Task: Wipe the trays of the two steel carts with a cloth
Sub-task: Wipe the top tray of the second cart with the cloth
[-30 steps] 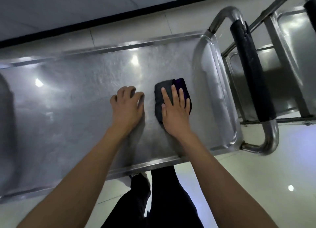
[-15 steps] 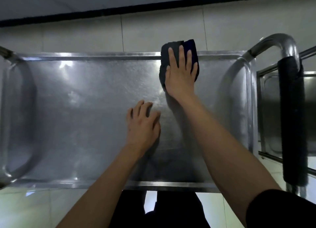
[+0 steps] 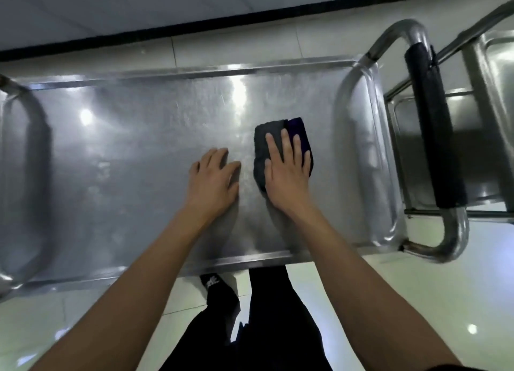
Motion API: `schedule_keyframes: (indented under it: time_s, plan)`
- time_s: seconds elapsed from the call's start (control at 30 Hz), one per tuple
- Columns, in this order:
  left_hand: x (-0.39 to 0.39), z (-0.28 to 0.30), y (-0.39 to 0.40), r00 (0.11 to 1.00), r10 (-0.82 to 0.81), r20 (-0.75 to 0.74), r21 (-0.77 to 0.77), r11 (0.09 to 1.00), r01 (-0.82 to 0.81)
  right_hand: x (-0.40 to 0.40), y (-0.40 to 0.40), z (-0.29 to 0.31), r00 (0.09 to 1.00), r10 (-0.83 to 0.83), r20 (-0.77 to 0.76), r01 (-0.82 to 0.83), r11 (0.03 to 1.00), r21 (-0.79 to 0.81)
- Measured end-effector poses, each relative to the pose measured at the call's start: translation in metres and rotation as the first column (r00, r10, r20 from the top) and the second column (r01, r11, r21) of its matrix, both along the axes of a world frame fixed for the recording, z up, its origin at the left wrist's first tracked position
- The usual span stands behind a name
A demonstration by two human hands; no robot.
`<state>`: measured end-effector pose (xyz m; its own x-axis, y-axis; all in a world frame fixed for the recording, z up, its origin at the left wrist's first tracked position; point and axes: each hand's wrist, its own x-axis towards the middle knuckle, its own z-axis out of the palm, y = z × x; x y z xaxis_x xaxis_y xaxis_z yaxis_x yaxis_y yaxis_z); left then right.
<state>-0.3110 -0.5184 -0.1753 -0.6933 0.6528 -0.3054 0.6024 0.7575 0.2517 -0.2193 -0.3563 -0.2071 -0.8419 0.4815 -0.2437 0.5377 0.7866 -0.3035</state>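
Two carts, first top steel tray (image 3: 139, 153) mid-wipe: your right hand (image 3: 286, 175) presses flat on folded dark cloth (image 3: 264, 139), left hand (image 3: 212, 180) rests open beside; second cart's tray (image 3: 500, 72) not yet reached.

right hand (image 3: 288, 173) and cloth (image 3: 262, 148) back from far rim, mid-tray

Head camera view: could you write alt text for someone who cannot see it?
A person's right hand presses a folded dark cloth flat on a shiny steel cart tray. The left hand rests on the tray beside it; a second steel cart stands right.
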Motion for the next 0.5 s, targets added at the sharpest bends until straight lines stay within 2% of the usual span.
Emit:
schedule_keyframes:
  time_s: [0.3,0.5]
  plan:
    - [0.040,-0.009,-0.059,0.999,-0.050,-0.005,0.057,0.997,0.051,0.136,-0.111,0.009,0.997,-0.060,0.056,0.058,0.998,0.033]
    - [0.045,-0.014,-0.074,0.993,-0.117,0.020,0.020,0.993,0.117,0.161,-0.145,0.014,0.993,-0.076,0.085,0.072,0.996,0.048]
